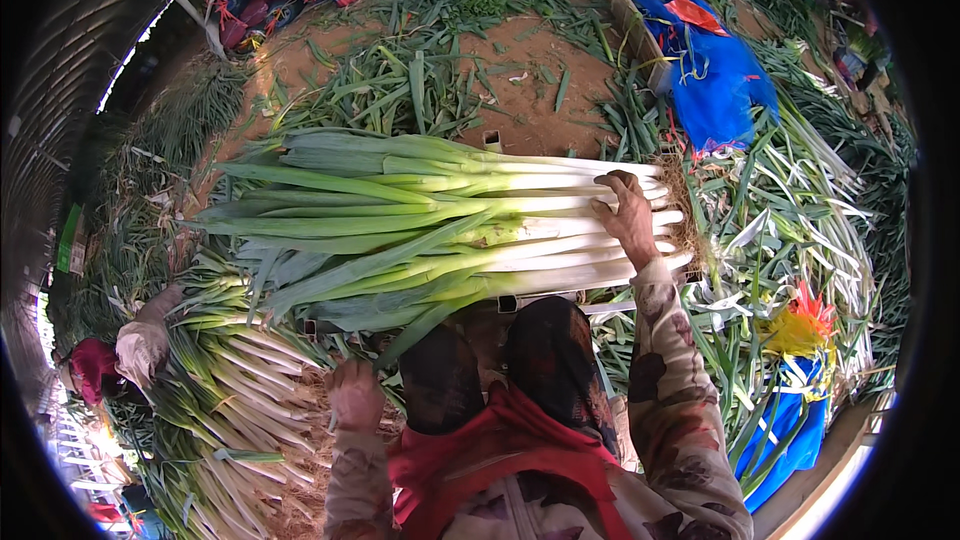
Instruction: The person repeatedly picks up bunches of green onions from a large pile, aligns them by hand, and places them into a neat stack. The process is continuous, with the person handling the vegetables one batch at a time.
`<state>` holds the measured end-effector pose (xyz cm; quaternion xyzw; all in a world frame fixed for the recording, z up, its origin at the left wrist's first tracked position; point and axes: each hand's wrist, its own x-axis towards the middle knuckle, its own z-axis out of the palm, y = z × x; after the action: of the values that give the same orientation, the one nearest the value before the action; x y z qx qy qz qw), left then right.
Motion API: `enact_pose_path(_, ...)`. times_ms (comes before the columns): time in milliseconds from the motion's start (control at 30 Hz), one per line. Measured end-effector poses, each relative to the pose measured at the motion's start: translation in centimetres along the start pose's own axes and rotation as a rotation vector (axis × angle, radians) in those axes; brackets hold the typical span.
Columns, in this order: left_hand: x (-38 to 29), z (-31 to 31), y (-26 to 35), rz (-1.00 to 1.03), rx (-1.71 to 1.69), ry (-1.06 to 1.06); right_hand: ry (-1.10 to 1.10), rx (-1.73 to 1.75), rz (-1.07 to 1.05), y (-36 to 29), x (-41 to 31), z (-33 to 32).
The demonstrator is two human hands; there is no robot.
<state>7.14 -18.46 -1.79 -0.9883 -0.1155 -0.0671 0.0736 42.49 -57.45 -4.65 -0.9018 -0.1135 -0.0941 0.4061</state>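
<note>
A row of large green onions (540, 226) with green leaves to the left and white stalks to the right lies across a metal-framed support before me. My right hand (628, 217) rests on the white stalks near the root ends, fingers spread; whether it grips one cannot be told. At the lower left, my left hand (355, 394) is blurred, between the leaf tips and a heap of green onions (247, 375) with roots on. Its fingers look bent, and their hold is unclear.
A wooden crate (643, 37) with blue mesh bags (712, 82) stands at the upper right. Blue, yellow and red bags (795, 390) lie at the lower right. Cut leaves (420, 90) litter the earth floor. Another person (142, 349) bends at the far left.
</note>
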Motion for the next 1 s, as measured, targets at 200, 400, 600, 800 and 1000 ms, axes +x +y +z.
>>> enact_pose_path(200, 4.3, -8.9, 5.1, -0.001, -0.152, 0.185, 0.035, -0.389, -0.091, -7.1, -1.7, 4.8)
enact_pose_path(400, 22.6, -5.3, 5.7, 0.262, -0.084, 0.22, -0.105, -0.528, -0.025, -6.1, -1.5, 6.1)
enact_pose_path(600, 25.3, -0.3, 4.3, 0.302, -0.237, 0.259, 0.062, -0.472, -0.2, -4.2, -1.0, 7.6)
enact_pose_path(800, 14.5, -2.5, 3.4, 0.315, -0.5, 0.478, 0.016, -0.363, -0.272, -3.5, -0.1, 6.9)
enact_pose_path(1000, -8.0, 4.0, -5.8, -0.438, -0.419, 0.259, 0.012, -0.429, -0.522, 1.8, 1.5, 6.5)
